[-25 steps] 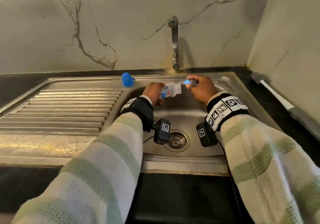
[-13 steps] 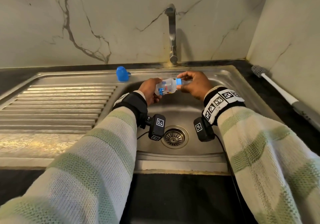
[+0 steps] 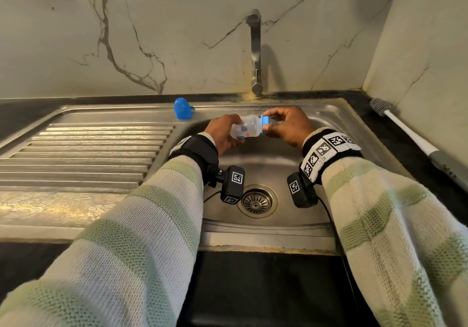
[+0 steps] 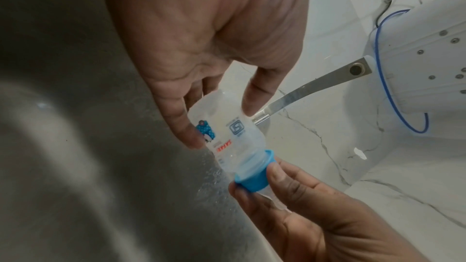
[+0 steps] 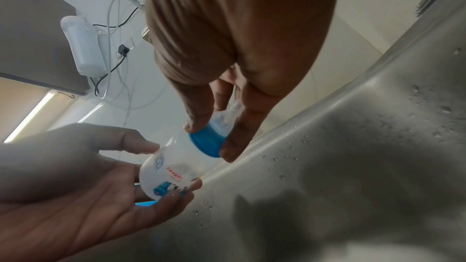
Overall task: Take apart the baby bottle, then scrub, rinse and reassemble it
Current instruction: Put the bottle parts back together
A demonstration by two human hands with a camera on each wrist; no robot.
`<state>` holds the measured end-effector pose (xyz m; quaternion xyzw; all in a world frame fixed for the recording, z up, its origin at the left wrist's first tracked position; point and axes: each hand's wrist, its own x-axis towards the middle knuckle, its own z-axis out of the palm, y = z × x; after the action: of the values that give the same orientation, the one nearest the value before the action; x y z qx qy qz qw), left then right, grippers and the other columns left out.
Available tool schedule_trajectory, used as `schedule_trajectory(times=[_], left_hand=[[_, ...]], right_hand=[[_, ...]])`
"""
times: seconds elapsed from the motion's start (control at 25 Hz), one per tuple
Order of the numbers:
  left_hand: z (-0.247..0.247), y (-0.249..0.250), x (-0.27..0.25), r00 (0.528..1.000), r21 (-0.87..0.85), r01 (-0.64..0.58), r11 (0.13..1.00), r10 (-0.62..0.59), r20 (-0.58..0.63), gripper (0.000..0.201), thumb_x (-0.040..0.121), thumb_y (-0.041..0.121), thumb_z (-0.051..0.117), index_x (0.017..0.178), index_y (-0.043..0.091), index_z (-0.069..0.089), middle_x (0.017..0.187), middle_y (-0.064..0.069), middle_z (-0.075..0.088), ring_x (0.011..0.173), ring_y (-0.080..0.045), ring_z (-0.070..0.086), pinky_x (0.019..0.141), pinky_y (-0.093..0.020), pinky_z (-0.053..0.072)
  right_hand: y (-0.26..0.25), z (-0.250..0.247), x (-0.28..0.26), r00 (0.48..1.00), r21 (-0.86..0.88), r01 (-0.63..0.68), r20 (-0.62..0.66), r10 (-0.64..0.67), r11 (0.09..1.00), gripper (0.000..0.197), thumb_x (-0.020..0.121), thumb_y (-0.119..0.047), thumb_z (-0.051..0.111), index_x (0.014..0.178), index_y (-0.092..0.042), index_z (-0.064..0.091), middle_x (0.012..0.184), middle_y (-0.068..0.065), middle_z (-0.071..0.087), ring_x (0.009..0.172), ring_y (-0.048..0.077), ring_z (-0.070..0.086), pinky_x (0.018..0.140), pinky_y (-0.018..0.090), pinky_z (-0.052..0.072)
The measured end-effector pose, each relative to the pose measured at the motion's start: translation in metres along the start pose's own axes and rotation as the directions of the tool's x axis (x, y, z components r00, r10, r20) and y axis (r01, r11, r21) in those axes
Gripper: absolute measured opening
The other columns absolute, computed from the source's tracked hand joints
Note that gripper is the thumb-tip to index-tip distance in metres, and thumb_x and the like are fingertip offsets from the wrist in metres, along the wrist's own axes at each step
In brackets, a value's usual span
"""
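- The baby bottle (image 3: pixel 245 130) is held on its side in the air over the sink (image 3: pixel 329 114), below the tap (image 3: pixel 255 48).
- The clear body is gripped by the left hand (image 3: pixel 222 134); its fingers (image 4: pixel 184 127) and thumb are curled round the bottom end.
- The blue ring (image 3: pixel 265 124) at the neck is pinched by the right hand (image 3: pixel 291 126), thumb on one side and fingers (image 5: pixel 199 119) on the other. The soft teat (image 4: pixel 271 198) pokes out past the ring.
- The blue cap (image 3: pixel 182 109) is already off and stands on the sink's back edge, well apart from the hands.
- The ring looks partly screwed; which way it is being turned cannot be told.
- To be done well, the body should be kept still while only the ring is turned, with small firm twists.
- The teat should not be squeezed hard, and the ring should be kept over the sink, so nothing is lost if it slips.
- A long brush (image 3: pixel 405 131) lies on the bench to the right, ready for scrubbing.
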<state>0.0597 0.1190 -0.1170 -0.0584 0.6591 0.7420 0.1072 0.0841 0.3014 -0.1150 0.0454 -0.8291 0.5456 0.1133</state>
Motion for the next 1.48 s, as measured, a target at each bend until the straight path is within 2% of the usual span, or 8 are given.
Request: schedule_trajectory(times=[0.24, 0.44, 0.6, 0.8, 1.0, 1.16, 1.36, 1.48], left_hand=[[-0.002, 0.001, -0.001, 0.998, 0.023, -0.062, 0.998, 0.062, -0.017, 0.052, 0.092, 0.052, 0.060, 0.132, 0.020, 0.055, 0.118, -0.011, 0.065, 0.104, -0.028, 0.065, 0.078, -0.034, 0.059], [-0.006, 0.000, 0.009, 0.996, -0.072, -0.089, 0.993, 0.087, -0.028, 0.045, 0.089, 0.022, 0.062, 0.131, 0.010, 0.053, 0.125, -0.016, 0.061, 0.109, -0.029, 0.064, 0.091, -0.037, 0.057], [-0.002, 0.004, 0.001, 0.996, 0.030, -0.084, 0.996, 0.085, -0.021, 0.053, 0.090, 0.057, 0.058, 0.130, 0.022, 0.058, 0.118, -0.009, 0.065, 0.101, -0.023, 0.063, 0.091, -0.038, 0.056], [-0.005, 0.002, 0.006, 0.991, -0.072, -0.135, 0.988, 0.134, -0.023, 0.044, 0.088, 0.016, 0.057, 0.131, 0.007, 0.055, 0.125, -0.017, 0.062, 0.107, -0.028, 0.064, 0.084, -0.033, 0.058], [-0.003, 0.005, -0.002, 0.996, 0.020, -0.085, 0.996, 0.085, -0.007, 0.056, 0.086, 0.059, 0.062, 0.128, 0.021, 0.059, 0.118, -0.010, 0.064, 0.098, -0.024, 0.064, 0.084, -0.037, 0.058], [-0.005, 0.004, 0.002, 0.996, -0.059, -0.085, 0.995, 0.082, -0.046, 0.024, 0.093, 0.018, 0.058, 0.116, 0.010, 0.057, 0.121, -0.017, 0.064, 0.102, -0.028, 0.067, 0.089, -0.037, 0.058], [-0.002, 0.006, -0.003, 0.999, 0.032, -0.041, 0.999, 0.041, -0.021, 0.054, 0.088, 0.058, 0.060, 0.125, 0.018, 0.058, 0.115, -0.011, 0.066, 0.098, -0.026, 0.067, 0.084, -0.038, 0.059], [-0.004, 0.003, -0.001, 0.995, 0.012, -0.098, 0.995, 0.098, -0.028, 0.037, 0.092, 0.027, 0.059, 0.126, 0.014, 0.058, 0.117, -0.016, 0.068, 0.096, -0.027, 0.070, 0.080, -0.036, 0.060]], right_hand=[[-0.004, 0.001, -0.003, 0.995, 0.145, -0.097, -0.009, 0.100, 0.985, 0.027, 0.088, -0.005, 0.069, 0.115, -0.002, 0.065, 0.108, 0.015, 0.066, 0.095, 0.025, 0.070, 0.074, 0.031, 0.061], [-0.004, 0.002, -0.003, 0.992, 0.167, -0.129, 0.009, 0.130, 0.977, 0.024, 0.089, -0.007, 0.068, 0.113, -0.002, 0.067, 0.106, 0.015, 0.067, 0.094, 0.025, 0.070, 0.076, 0.034, 0.062], [-0.003, 0.001, -0.001, 0.987, 0.194, -0.153, -0.008, 0.157, 0.969, 0.022, 0.091, -0.007, 0.066, 0.112, -0.001, 0.067, 0.107, 0.017, 0.066, 0.094, 0.027, 0.070, 0.074, 0.033, 0.062], [-0.001, 0.003, 0.000, 0.986, 0.196, -0.161, -0.002, 0.165, 0.967, 0.022, 0.091, -0.007, 0.066, 0.112, -0.002, 0.066, 0.109, 0.018, 0.066, 0.094, 0.029, 0.070, 0.077, 0.036, 0.061], [-0.002, 0.002, -0.001, 0.987, 0.189, -0.158, -0.012, 0.163, 0.969, 0.023, 0.091, -0.006, 0.066, 0.113, -0.003, 0.065, 0.110, 0.016, 0.065, 0.094, 0.028, 0.070, 0.077, 0.037, 0.062], [-0.003, 0.003, -0.002, 0.988, 0.162, -0.151, -0.003, 0.153, 0.975, 0.022, 0.090, -0.006, 0.066, 0.113, -0.004, 0.065, 0.107, 0.014, 0.065, 0.092, 0.026, 0.070, 0.073, 0.034, 0.062], [-0.005, 0.002, -0.002, 0.989, 0.152, -0.145, -0.018, 0.149, 0.978, 0.020, 0.092, -0.005, 0.065, 0.111, -0.005, 0.065, 0.105, 0.014, 0.065, 0.087, 0.026, 0.071, 0.069, 0.032, 0.062], [-0.006, 0.003, -0.004, 0.989, 0.101, -0.144, 0.000, 0.145, 0.984, 0.017, 0.092, -0.007, 0.065, 0.109, -0.010, 0.064, 0.101, 0.012, 0.065, 0.084, 0.026, 0.072, 0.070, 0.035, 0.062]])
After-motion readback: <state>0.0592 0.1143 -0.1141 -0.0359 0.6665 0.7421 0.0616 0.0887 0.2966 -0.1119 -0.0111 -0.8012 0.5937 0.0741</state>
